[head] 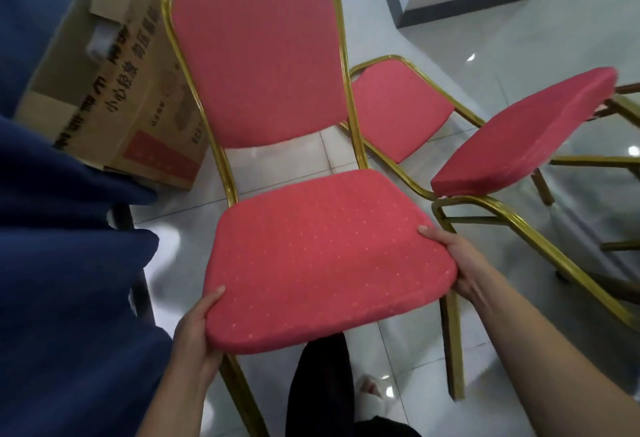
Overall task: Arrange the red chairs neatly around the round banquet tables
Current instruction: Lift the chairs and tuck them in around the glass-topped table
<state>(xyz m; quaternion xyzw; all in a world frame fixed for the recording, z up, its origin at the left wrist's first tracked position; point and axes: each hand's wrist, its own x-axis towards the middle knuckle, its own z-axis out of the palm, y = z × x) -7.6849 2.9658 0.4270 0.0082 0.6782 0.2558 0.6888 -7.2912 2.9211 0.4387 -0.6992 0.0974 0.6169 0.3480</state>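
Carrying step — left grip [197,325] and right grip [460,263] each clasp the red chair [322,256] seat edge; next, swing it toward the blue-draped surface [69,246] left of the grips

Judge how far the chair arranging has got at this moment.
Nothing looks finished. In hand: left hand and right hand grip the seat of a red padded gold-framed chair beside the blue tablecloth. Left: a second red chair lies tipped on the floor.
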